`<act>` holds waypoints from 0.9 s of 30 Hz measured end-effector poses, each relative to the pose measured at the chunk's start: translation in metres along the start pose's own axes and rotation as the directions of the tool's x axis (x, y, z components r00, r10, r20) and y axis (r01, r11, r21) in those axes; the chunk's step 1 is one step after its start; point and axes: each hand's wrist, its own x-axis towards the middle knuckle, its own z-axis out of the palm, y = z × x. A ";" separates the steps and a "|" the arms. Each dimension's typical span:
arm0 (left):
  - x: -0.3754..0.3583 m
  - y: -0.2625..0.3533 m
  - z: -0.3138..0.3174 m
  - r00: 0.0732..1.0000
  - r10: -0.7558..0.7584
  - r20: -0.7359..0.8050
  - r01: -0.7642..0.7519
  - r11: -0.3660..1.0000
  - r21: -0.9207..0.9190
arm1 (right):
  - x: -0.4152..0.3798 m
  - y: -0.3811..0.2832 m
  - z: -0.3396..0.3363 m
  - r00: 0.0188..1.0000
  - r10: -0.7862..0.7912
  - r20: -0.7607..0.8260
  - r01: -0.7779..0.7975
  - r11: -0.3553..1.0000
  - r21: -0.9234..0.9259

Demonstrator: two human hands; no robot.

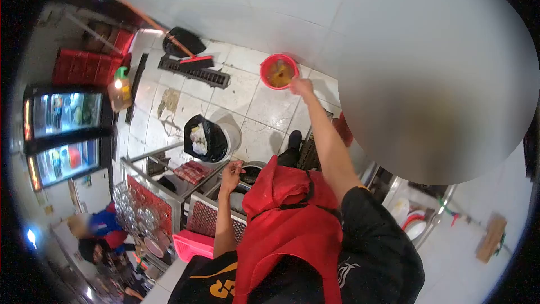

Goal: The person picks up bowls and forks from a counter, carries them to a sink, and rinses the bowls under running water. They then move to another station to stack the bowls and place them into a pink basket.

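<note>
My right hand (pixel 302 86) reaches far forward, its fingers closed at the near right rim of a red bucket (pixel 263 68). Yellow-brown liquid with pieces in it (pixel 281 73) fills part of the bucket, which appears over the tiled floor by the wall. Lower and to the left, my left hand (pixel 231 175) is held with loosely bent fingers apart and nothing visible in them. Near that hand are a dark round pot (pixel 252 173) and a bin lined with a black bag (pixel 212 147), with light-coloured waste inside. A red apron (pixel 289 219) covers my front.
A broom (pixel 194 59) lies across a floor drain grate (pixel 197 73). At the left, a metal rack holds glasses (pixel 135 208), with a checked cloth (pixel 193 172) and a pink basket (pixel 191 246) nearby. Dishes (pixel 415 224) sit in a sink at right. Another person (pixel 98 242) is lower left.
</note>
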 end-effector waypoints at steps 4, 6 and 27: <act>0.030 -0.016 0.007 0.995 0.021 0.098 -0.020 1.000 -0.012 | -0.055 0.082 -0.022 0.959 -0.027 0.281 0.058 0.993 -0.103; 0.063 -0.015 0.016 0.970 0.160 0.183 -0.159 0.987 -0.023 | -0.113 0.120 -0.052 0.953 0.098 0.287 -0.018 0.963 -0.270; 0.036 0.360 0.495 0.116 0.301 0.946 -0.848 0.527 -0.064 | -0.639 0.410 -0.470 -0.161 0.209 -0.964 -0.337 0.907 0.253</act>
